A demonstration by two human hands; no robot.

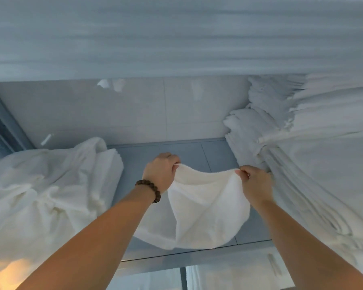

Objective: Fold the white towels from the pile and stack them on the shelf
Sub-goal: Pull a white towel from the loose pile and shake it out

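A white towel (205, 208) hangs slack between my two hands above the grey shelf board (189, 153). My left hand (160, 171), with a bead bracelet on its wrist, pinches the towel's upper left corner. At the upper right corner my right hand (255, 183) pinches the towel's edge. The towel's lower part droops onto the shelf's front. A loose pile of unfolded white towels (50, 193) lies on the left of the shelf. A tall stack of folded white towels (302, 147) fills the right side, touching my right hand's back.
A glossy white tiled wall (134, 109) closes the back of the shelf. Another shelf board (176, 38) runs overhead. A grey upright post (6, 118) stands at the left. The shelf's front edge (197, 260) lies below the towel.
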